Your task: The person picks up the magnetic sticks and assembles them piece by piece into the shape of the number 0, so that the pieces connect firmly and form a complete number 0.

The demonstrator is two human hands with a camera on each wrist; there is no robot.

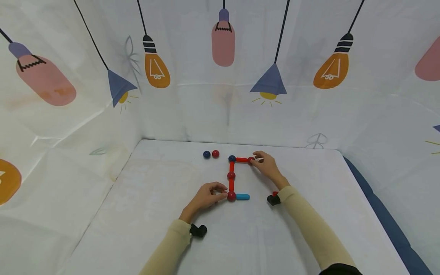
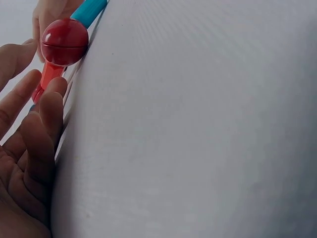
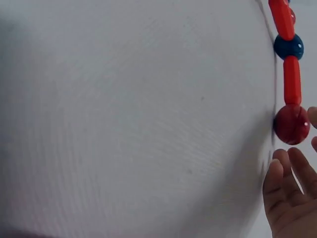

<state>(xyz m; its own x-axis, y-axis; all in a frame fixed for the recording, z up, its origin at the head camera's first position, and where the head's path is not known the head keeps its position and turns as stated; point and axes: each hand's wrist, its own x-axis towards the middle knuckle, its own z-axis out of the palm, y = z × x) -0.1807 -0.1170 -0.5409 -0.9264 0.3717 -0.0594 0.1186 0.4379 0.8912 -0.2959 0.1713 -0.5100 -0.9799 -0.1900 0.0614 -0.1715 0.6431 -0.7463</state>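
Magnetic-looking balls and rods form a joined shape on the white table. From a red ball [image 1: 232, 196] at its near end, a blue rod [image 1: 243, 197] points right. Red rods [image 1: 231, 185] run away through a middle red ball [image 1: 231, 175] to a dark blue ball [image 1: 232, 158]. There another red rod [image 1: 241, 160] turns right to an end red ball [image 1: 251, 160]. My left hand [image 1: 208, 196] is beside the near red ball, fingers loosely bent and not wrapped round it. At the end red ball my right hand [image 1: 267, 165] has its fingertips close; contact is unclear.
Behind the shape lie a loose dark blue ball [image 1: 206, 154] and a loose red ball [image 1: 215, 153]. Black wrist mounts [image 1: 198, 230] sit at both sleeves. A white sheet printed with lamps [image 1: 223, 99] hangs beyond the table's back edge.
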